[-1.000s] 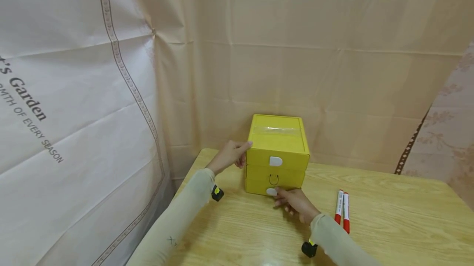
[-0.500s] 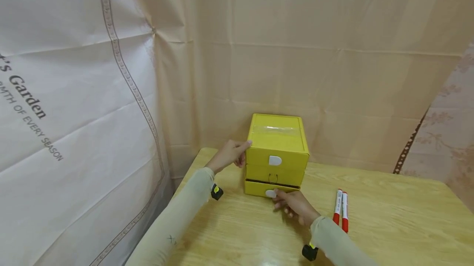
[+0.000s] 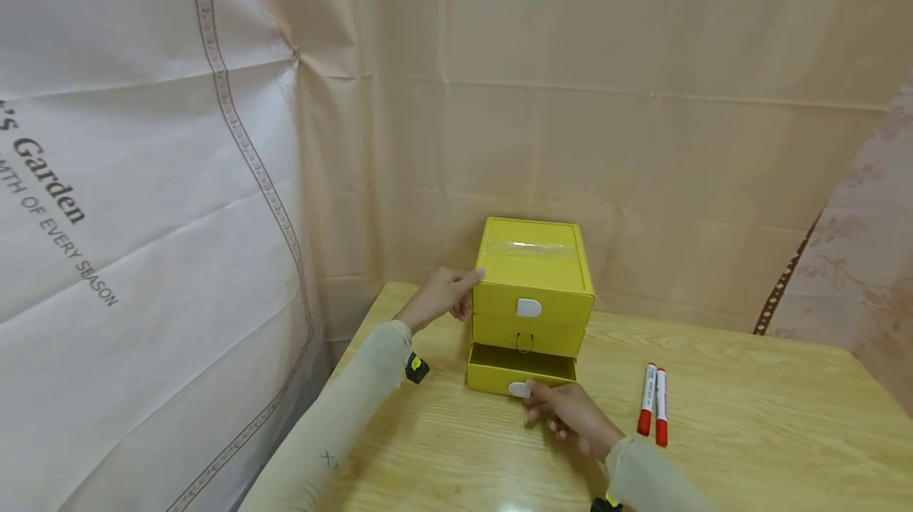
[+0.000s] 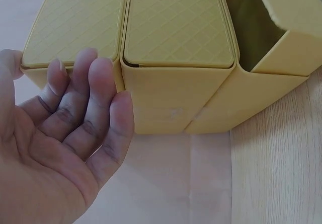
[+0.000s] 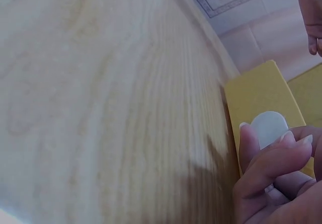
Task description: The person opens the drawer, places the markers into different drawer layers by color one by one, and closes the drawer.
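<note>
A yellow box of stacked drawers stands on the table, its bottom drawer partly pulled out. My left hand rests against the box's upper left edge, thumb at the top corner. In the left wrist view, its other fingers are loosely bent beside the wall. Low at the front, my right hand pinches the drawer's white pull tab between thumb and finger. The right wrist view shows this white tab at the fingertips. A second white tab is on the top drawer; the middle one carries a thin dark loop.
Two white markers with red caps lie side by side on the wooden table, right of the box. A beige cloth hangs behind, and a white printed cloth hangs along the left.
The bottom drawer has slid out toward me from its closed position, with my right hand drawing back on its tab. My left hand has stayed at the box's upper left edge.
</note>
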`<state>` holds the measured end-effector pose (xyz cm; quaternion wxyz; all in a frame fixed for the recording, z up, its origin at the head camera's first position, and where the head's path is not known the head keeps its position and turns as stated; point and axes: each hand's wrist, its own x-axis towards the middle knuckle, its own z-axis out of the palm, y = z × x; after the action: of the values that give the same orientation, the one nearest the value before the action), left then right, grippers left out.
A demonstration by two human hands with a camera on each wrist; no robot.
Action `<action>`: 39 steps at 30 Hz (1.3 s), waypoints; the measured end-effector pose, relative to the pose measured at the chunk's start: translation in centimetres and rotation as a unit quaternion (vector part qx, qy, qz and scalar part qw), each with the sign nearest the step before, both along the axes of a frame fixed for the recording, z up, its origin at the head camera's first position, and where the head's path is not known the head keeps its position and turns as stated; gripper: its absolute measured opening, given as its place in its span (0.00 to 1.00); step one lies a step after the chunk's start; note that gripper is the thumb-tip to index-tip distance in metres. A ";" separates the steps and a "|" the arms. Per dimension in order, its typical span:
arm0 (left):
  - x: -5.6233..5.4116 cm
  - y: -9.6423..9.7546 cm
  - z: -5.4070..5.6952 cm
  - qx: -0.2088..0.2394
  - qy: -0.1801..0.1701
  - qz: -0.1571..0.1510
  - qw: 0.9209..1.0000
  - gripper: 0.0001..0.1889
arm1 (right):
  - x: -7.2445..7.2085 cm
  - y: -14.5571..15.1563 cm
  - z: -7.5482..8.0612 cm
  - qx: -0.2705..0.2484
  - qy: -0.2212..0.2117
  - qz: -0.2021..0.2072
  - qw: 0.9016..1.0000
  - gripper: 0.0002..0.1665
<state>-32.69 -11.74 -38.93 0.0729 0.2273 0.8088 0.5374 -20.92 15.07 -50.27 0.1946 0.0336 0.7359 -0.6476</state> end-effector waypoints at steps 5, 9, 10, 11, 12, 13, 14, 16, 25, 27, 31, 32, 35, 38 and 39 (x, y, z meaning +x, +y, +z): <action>-0.1 0.0 0.0 -0.003 0.001 0.000 1.000 0.37 | 0.9 0.0 -0.2 -0.001 -0.002 0.002 1.000 0.35; -0.1 0.0 -0.1 -0.004 0.005 -0.001 1.000 0.36 | 1.6 -0.1 -0.1 -0.003 -0.004 0.001 1.000 0.36; -0.1 0.0 -0.1 -0.005 0.008 -0.002 1.000 0.36 | 1.7 -0.2 -0.1 -0.006 -0.006 0.001 1.000 0.36; -0.1 0.0 -0.1 -0.006 0.009 -0.003 1.000 0.36 | 1.9 -0.2 -0.1 -0.007 -0.008 0.002 1.000 0.36; -0.1 0.0 0.0 -0.007 0.011 -0.003 1.000 0.36 | 2.0 -0.2 -0.1 -0.008 -0.009 0.001 1.000 0.36; -0.1 0.0 0.0 -0.008 0.013 -0.004 1.000 0.37 | 2.2 -0.2 -0.1 -0.009 -0.010 0.003 1.000 0.36; -0.1 -0.1 0.0 -0.009 0.015 -0.005 1.000 0.37 | 2.3 -0.1 0.0 -0.009 -0.011 0.004 1.000 0.36; 0.0 -0.1 0.0 -0.008 0.015 -0.007 1.000 0.37 | 2.6 -0.1 -0.1 -0.009 -0.012 0.005 1.000 0.36; 0.1 -0.2 0.1 -0.007 0.009 -0.007 1.000 0.37 | 4.2 -0.5 -0.1 -0.003 -0.020 0.004 1.000 0.37; 0.1 -0.2 0.1 -0.007 0.010 -0.006 1.000 0.37 | 4.5 -0.5 -0.1 0.000 -0.023 0.004 1.000 0.36; 0.3 -0.2 0.1 -0.008 0.012 -0.006 1.000 0.37 | 5.2 -0.5 -0.1 0.003 -0.029 0.007 1.000 0.36; 0.3 -0.2 0.1 -0.008 0.011 -0.006 1.000 0.37 | 5.4 -0.5 -0.1 0.003 -0.031 0.008 0.999 0.36; 0.4 -0.2 0.1 -0.006 0.009 -0.006 1.000 0.37 | 5.7 -0.6 -0.1 0.005 -0.032 0.006 0.999 0.36; 0.4 -0.1 0.1 -0.005 0.008 -0.007 1.000 0.37 | 6.0 -0.6 -0.2 0.011 -0.032 0.005 0.999 0.37; 0.4 -0.1 0.1 -0.004 0.009 -0.008 1.000 0.37 | 6.1 -0.6 -0.2 0.014 -0.031 0.005 0.999 0.37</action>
<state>-32.31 -11.84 -38.80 0.0710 0.2381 0.8100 0.5312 -14.84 14.44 -50.52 0.2199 0.0530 0.7384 -0.6353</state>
